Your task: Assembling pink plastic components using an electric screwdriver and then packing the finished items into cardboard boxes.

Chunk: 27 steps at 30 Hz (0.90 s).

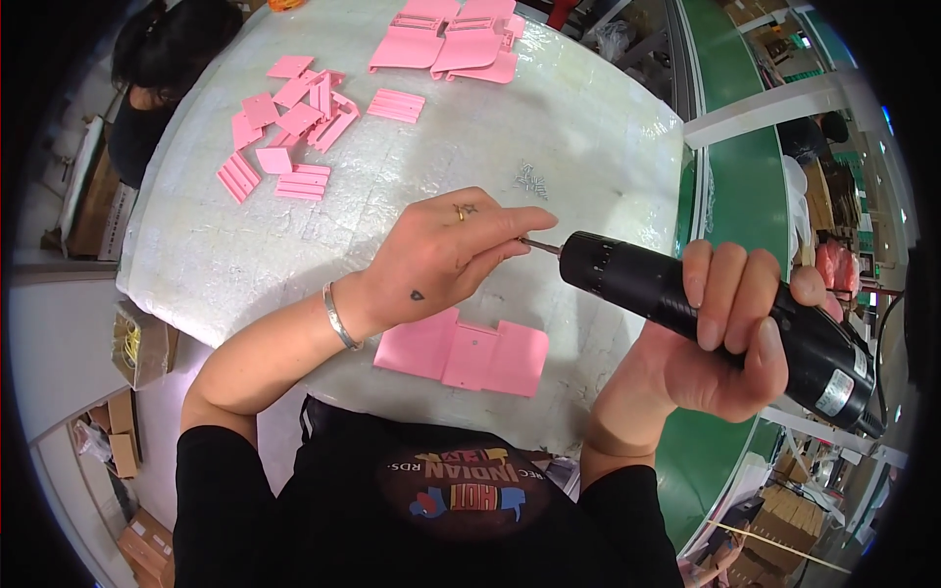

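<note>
In my right hand (pixel 730 328) is a black electric screwdriver (pixel 627 277), lying almost level with its bit pointing left. My left hand (pixel 456 245) pinches at the tip of that bit with thumb and forefinger; whatever sits between the fingertips is too small to make out. Below the hands, close to my body, a flat pink plastic assembly (pixel 417 348) rests on the table, with a small round spot near its middle. A little pile of silvery screws (pixel 530 180) lies beyond my fingertips.
The table (pixel 608 127) has a shiny clear wrap. Loose pink plates and ribbed pieces (pixel 299 118) are heaped at the far left, with larger pink assemblies (pixel 446 44) stacked at the far edge. Another person (pixel 162 78) is at the left. A green surface (pixel 730 196) runs along the right.
</note>
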Each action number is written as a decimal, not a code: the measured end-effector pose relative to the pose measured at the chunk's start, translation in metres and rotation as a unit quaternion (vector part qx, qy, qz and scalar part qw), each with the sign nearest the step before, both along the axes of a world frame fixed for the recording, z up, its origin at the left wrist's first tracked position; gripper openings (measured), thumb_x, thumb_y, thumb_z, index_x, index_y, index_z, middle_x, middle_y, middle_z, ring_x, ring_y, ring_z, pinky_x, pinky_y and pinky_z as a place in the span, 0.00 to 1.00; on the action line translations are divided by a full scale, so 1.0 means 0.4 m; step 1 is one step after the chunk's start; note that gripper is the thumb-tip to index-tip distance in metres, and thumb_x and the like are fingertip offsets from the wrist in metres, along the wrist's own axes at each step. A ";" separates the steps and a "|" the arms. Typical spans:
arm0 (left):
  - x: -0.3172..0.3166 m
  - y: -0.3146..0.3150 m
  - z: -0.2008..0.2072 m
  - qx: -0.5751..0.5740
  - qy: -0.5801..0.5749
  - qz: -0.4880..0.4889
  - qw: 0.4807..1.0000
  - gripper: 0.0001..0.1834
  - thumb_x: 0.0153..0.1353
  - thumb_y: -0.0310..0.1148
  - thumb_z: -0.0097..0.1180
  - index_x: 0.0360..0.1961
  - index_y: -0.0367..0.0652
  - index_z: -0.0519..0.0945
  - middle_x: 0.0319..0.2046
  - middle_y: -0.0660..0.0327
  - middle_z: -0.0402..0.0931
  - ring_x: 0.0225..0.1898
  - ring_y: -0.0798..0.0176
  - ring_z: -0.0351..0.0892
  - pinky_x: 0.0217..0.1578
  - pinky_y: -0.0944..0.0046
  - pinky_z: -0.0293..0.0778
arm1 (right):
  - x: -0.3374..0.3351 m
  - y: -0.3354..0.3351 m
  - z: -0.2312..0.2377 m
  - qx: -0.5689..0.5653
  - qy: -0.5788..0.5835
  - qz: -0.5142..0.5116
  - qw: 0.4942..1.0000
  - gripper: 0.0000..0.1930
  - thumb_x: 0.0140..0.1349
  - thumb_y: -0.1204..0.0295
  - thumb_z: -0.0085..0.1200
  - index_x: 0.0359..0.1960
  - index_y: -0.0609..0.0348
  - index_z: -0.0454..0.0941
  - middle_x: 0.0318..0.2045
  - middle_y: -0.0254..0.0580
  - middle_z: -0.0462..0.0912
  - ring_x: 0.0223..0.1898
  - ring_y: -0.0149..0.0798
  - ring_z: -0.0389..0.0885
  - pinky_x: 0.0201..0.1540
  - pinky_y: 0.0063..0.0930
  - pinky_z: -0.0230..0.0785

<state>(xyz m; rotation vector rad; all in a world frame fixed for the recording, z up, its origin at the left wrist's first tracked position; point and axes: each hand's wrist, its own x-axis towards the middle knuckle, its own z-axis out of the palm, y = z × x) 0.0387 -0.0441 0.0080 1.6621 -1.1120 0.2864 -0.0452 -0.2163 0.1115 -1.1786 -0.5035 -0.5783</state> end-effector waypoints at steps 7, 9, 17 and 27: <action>-0.046 0.024 -0.001 0.036 -0.046 -0.068 0.996 0.22 0.48 0.21 0.64 0.47 0.40 0.80 0.27 0.61 0.80 0.29 0.62 0.79 0.29 0.67 0.75 | -0.063 0.032 0.041 -0.047 0.040 0.019 0.998 0.16 0.51 0.76 0.49 0.45 0.54 0.68 0.17 0.25 0.66 0.17 0.22 0.62 0.30 0.20 0.59; -0.064 0.035 -0.007 0.047 -0.006 -0.088 0.995 0.25 0.47 0.19 0.64 0.50 0.41 0.78 0.30 0.60 0.80 0.32 0.60 0.80 0.32 0.65 0.76 | -0.082 0.042 0.045 -0.070 0.055 0.023 0.996 0.16 0.51 0.77 0.50 0.44 0.54 0.67 0.17 0.25 0.66 0.17 0.22 0.62 0.29 0.20 0.59; -0.031 0.108 -0.004 0.170 0.046 -0.035 0.984 0.26 0.51 0.31 0.64 0.53 0.43 0.75 0.38 0.57 0.78 0.40 0.54 0.76 0.41 0.58 0.72 | -0.167 0.078 -0.001 -0.103 0.063 0.006 0.993 0.18 0.52 0.76 0.54 0.44 0.50 0.65 0.17 0.25 0.68 0.16 0.24 0.67 0.25 0.19 0.62; -0.132 0.128 -0.042 0.331 0.120 -0.096 0.931 0.20 0.52 0.41 0.61 0.43 0.42 0.75 0.29 0.56 0.74 0.34 0.52 0.75 0.34 0.55 0.70 | -0.223 0.141 -0.062 -0.168 0.122 0.046 0.977 0.21 0.51 0.75 0.61 0.44 0.46 0.64 0.18 0.26 0.73 0.13 0.26 0.71 0.19 0.22 0.67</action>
